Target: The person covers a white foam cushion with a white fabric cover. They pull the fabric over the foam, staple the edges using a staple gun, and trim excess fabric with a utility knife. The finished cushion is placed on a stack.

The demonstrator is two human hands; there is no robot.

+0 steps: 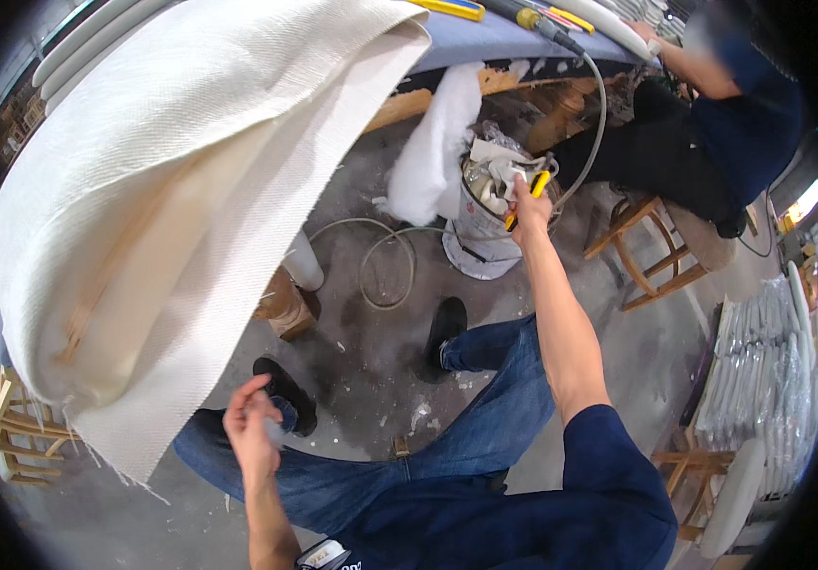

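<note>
My right hand [531, 211] reaches out over a white bucket [480, 228] full of crumpled white scraps and clear plastic. It is closed around a yellow-and-black utility knife [540, 183]. A pale scrap shows by its fingertips, but I cannot tell whether they grip it. Near my left knee, my left hand [252, 427] is raised, slightly blurred, with its fingers loosely bent and apart. Beside its palm is a pale smear that I cannot make out. To the left, a large piece of white woven fabric [209, 95] drapes over a curved padded form, its cut edge frayed.
White wadding [439, 142] hangs from the blue-topped workbench [485, 43], where tools lie. A hose [385, 302] loops across the floor near a wooden block [287, 309]. At right, a co-worker [751, 114] sits on a wooden chair [651, 252]; plastic-wrapped pads [756, 380] are stacked behind.
</note>
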